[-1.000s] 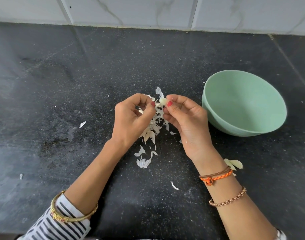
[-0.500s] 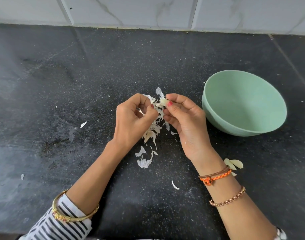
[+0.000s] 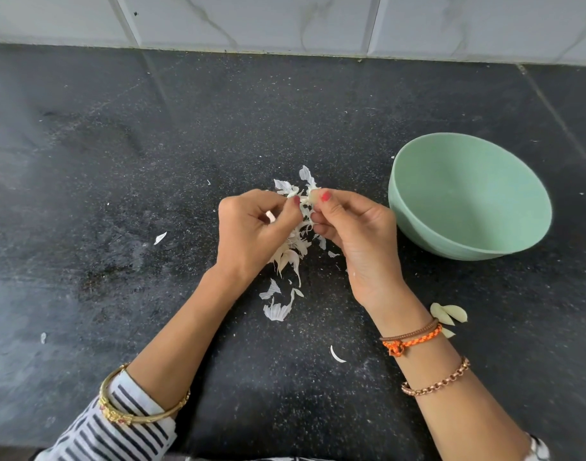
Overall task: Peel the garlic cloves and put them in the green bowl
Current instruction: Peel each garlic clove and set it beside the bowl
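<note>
A small pale garlic clove (image 3: 312,196) is pinched at the fingertips of my right hand (image 3: 354,234). My left hand (image 3: 251,232) meets it from the left, thumb and forefinger nipping the papery skin on the clove. Both hands hover above a heap of white garlic peels (image 3: 291,254) on the black counter. The green bowl (image 3: 467,197) stands just right of my right hand, and its visible inside holds nothing. Two peeled-looking cloves (image 3: 449,314) lie on the counter beside my right wrist.
The black stone counter (image 3: 152,161) carries stray peel flakes, one at left (image 3: 159,238) and one near my right forearm (image 3: 336,355). A white tiled wall (image 3: 285,21) closes off the back. A seam in the counter runs behind the bowl.
My left thumb and forefinger have shifted slightly along the clove, working at its skin. The hands stay in the same spot, and the bowl has not moved.
</note>
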Motion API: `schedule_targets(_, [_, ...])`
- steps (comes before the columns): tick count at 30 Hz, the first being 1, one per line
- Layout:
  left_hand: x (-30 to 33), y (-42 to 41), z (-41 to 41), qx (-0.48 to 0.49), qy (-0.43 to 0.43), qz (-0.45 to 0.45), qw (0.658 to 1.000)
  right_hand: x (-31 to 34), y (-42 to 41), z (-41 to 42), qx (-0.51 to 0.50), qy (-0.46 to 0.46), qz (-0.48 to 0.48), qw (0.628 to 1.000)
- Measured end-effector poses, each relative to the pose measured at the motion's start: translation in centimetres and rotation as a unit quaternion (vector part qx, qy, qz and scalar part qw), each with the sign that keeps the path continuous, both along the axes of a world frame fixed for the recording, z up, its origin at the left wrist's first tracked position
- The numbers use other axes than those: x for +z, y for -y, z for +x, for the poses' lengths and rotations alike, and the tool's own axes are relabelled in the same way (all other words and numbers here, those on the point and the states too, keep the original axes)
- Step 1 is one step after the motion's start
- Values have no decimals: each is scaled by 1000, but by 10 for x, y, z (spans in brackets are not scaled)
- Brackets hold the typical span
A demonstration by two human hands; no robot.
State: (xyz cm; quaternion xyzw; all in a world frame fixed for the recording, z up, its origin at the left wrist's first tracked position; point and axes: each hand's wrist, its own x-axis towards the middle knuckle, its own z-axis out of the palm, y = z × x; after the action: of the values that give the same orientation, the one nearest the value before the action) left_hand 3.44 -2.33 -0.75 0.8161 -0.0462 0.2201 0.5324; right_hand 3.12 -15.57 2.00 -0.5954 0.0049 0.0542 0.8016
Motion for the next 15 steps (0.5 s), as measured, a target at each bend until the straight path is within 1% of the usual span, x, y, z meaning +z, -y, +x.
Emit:
schedule_targets(4, [5, 1, -1, -22, 21, -37, 999, -2, -1, 0, -1, 4, -5, 1000])
schedule_targets(7, [8, 2, -2, -48, 9, -61, 997, -1, 0, -1, -7, 16, -14, 1000])
schedule_targets(10, [9, 1, -1, -66, 7, -52, 996, -1, 0, 0, -21, 33, -24, 999])
schedule_targets(15, [7, 2, -2, -57, 8, -32, 998, -3, 0, 0, -32, 62, -45, 997])
